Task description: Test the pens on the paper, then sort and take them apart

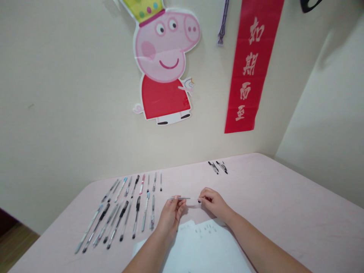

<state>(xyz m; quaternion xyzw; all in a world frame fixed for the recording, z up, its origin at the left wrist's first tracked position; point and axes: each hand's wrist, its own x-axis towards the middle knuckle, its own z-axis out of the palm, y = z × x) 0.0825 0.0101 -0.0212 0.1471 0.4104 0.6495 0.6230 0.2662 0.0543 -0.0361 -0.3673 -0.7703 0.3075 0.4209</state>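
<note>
Fingers of the left hand (pixel 172 212) are clamped on a slender rod (pixel 184 198), which lies nearly level, with its free end directed toward the right hand (pixel 213 201). Thumb and forefinger of the right hand are pinched together on a small dark part (pixel 199 201); its remaining fingers are curled. A pale, blurred area lies between the two hands; whether it is a clear component cannot be determined. Both hands are positioned over the middle of the pink surface (pixel 284 220), with the rod just beyond the far edge of the white paper sheets (pixel 204 250). These sheets lie on the near side, partly between and beneath the forearms, and carry faint handwriting near their far edge. To the left of the sheets, toward the left edge of the surface, a near row of pens (pixel 121 214) is arranged side by side at a slant, several with black grips or caps. Beyond it, a far row of pens (pixel 141 184) extends from near the far left corner along the far edge and includes one red pen. Toward the far right corner, two clusters of dark parts (pixel 222 167) lie near the far edge. Behind the surface, the wall (pixel 85 113) carries a pig-shaped cutout (pixel 165 94) and a red banner (pixel 253 76).
</note>
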